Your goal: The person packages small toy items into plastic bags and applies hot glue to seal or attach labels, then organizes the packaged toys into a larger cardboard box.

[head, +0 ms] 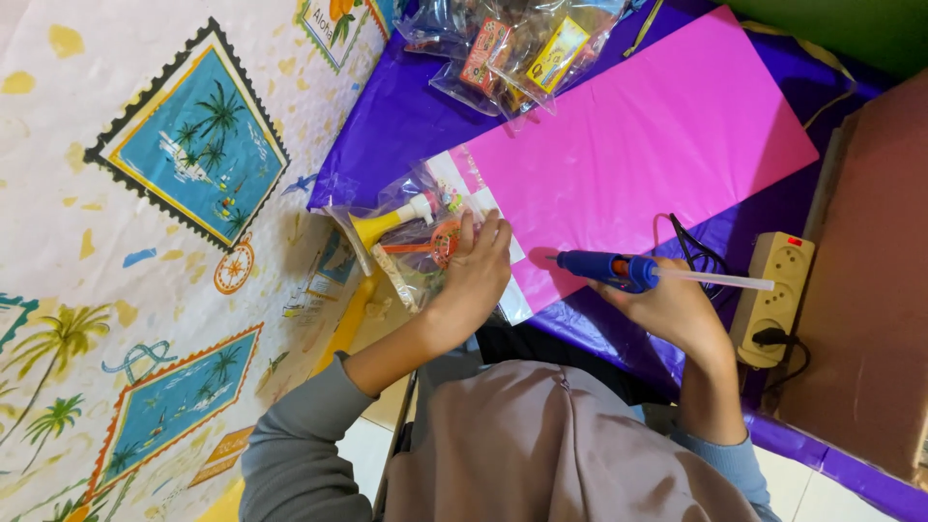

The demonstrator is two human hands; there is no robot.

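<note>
Pink sheet (657, 145): largest item, lies flat on the purple table cover (387, 116); its near white edge runs between the two hands, just under the nozzle.
Purple cover: glossy plastic, directly below and beyond both grips. Judgement: a hot drip or a resting nozzle could melt or mark it.
Patterned cloth (145, 242): well to the far side of the left hand, not touched.
Power strip (773, 290): just beyond the right hand, one black plug in. Black cord (691, 246) loops between it and the gun's rear. Judgement: a pull on the gun could snag the loop, drag the strip, or sweep across the sheet.
Clear toy packet (411, 242): holds a yellow horn and small orange pieces; lies under the left palm, at the sheet's near corner.
Left hand (474, 271): fingers pressed flat, close together, pinning the packet down; not pinching. Fingertips sit near the nozzle line. Judgement: burn risk if the nozzle moves closer; packet film could pucker from heat.
Glue gun (609, 269): blue, held level, nozzle pointing toward the left hand, white stick (720, 280) jutting out behind toward the strip.
Right hand (667, 304): fingers wrapped round the gun's handle from below; trigger finger hidden, cannot tell whether it squeezes.
Other packets (512, 48): far edge of cover, well apart from both grips.
Glue bead: none visible. Judgement: misplaced glue would bond the film crooked.
</note>
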